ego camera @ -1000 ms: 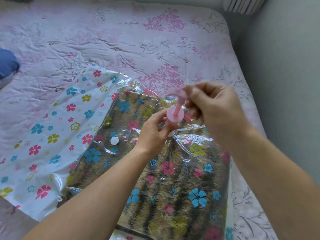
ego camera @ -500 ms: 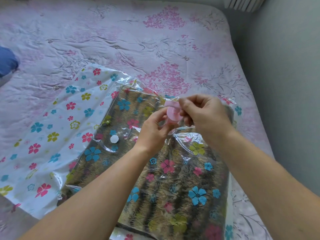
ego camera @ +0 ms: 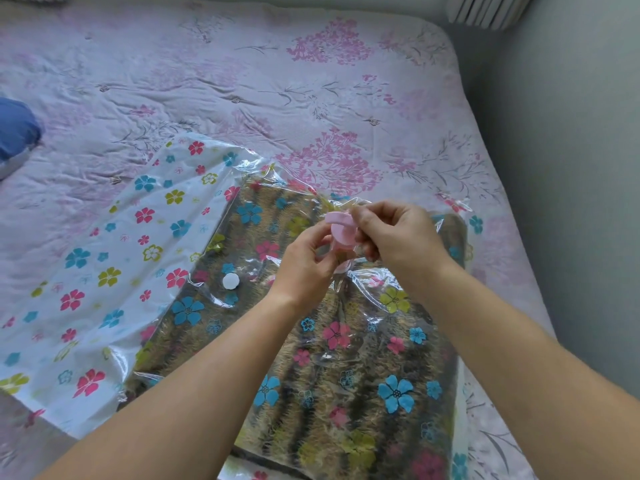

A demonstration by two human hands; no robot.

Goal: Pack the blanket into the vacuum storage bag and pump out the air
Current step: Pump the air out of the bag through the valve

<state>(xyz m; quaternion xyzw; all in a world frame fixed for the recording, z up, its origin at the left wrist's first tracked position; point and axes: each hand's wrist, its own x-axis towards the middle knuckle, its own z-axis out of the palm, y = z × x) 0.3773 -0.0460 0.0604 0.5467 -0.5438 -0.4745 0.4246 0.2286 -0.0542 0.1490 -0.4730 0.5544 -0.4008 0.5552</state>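
A clear vacuum storage bag point(ego camera: 104, 258) printed with coloured flowers lies on the bed. A brown striped furry blanket point(ego camera: 346, 382) fills its right half. A small pink hand pump point(ego camera: 343, 233) stands upright on the bag near the middle. My left hand point(ego camera: 304, 268) grips the pump's body from the left. My right hand point(ego camera: 398, 237) pinches the pink handle at the top, pushed down close to the pump's body. A white round cap point(ego camera: 230, 281) lies on the bag to the left of my hands. The valve under the pump is hidden.
The bed's pink floral sheet point(ego camera: 277, 91) stretches behind and around the bag. A blue cloth item point(ego camera: 15, 129) lies at the left edge. A grey wall point(ego camera: 571, 168) runs close along the bed's right side, with a white radiator point(ego camera: 485, 8) at the top.
My right hand has pushed the pump handle down from its raised position to the pump body. My left hand has stayed on the pump body.
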